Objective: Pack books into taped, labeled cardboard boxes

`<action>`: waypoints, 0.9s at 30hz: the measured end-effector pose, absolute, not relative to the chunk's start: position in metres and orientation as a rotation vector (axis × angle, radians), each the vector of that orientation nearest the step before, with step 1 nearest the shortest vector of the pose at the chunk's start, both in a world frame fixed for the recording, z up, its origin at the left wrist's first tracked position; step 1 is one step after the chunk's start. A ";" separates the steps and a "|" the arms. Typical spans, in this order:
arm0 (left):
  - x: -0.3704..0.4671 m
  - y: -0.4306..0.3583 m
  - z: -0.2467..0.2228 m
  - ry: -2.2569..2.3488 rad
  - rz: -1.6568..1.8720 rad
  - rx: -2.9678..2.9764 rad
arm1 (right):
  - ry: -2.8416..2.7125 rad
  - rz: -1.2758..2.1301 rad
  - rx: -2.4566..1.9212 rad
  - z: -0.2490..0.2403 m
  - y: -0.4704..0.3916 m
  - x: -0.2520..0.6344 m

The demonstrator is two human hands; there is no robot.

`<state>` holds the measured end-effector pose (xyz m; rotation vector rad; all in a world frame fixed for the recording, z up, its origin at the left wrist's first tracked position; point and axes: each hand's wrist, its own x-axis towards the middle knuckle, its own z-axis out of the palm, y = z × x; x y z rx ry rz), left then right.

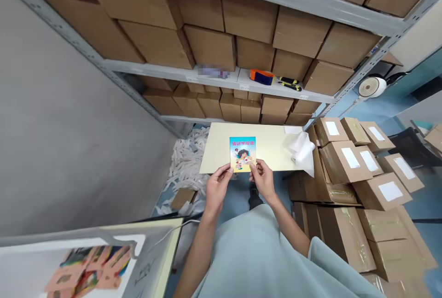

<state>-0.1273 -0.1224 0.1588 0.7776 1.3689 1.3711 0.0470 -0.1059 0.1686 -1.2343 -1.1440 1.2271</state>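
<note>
A small booklet [243,153] with a blue-to-yellow cover, printed characters and a cartoon child is held upright between both hands, over the near edge of a pale yellow table [272,150]. My left hand [218,186] pinches its lower left corner between thumb and fingers. At the lower right corner, my right hand [263,179] grips it the same way, thumb on the front cover. On the table's right end lies a crumpled white sheet [301,150], partly hanging over the edge.
Metal shelves [221,79] packed with cardboard boxes rise behind the table. An orange and blue tape dispenser [261,77] and black-yellow cutters [289,83] lie on one shelf. Labelled cartons [348,160] are stacked right. Paper strips [188,157] cover the floor left; a white bin [138,247] stands lower left.
</note>
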 end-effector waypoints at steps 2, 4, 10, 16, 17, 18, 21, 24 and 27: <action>-0.111 -0.092 0.161 1.389 1.374 0.814 | -1.150 1.166 -1.246 0.169 -0.079 0.061; -0.095 -0.062 0.163 1.400 1.374 0.856 | -1.149 1.108 -1.262 0.168 -0.053 0.075; -0.062 0.003 0.172 1.398 1.389 0.974 | -1.156 0.987 -1.275 0.167 0.007 0.105; -0.055 0.035 0.184 1.409 1.424 1.003 | -1.187 1.021 -1.271 0.161 0.042 0.110; -0.056 0.040 0.186 1.414 1.447 1.010 | -1.204 1.015 -1.279 0.160 0.048 0.109; -0.057 0.044 0.187 1.421 1.473 1.017 | -1.225 0.981 -1.294 0.161 0.054 0.108; -0.056 0.054 0.190 1.465 1.558 1.059 | -1.286 0.735 -1.325 0.168 0.068 0.104; -0.049 0.056 0.190 1.553 1.641 1.224 | -1.339 0.677 -1.220 0.179 0.075 0.094; -0.041 0.052 0.190 1.538 1.676 1.552 | -1.324 0.819 -1.128 0.187 0.076 0.081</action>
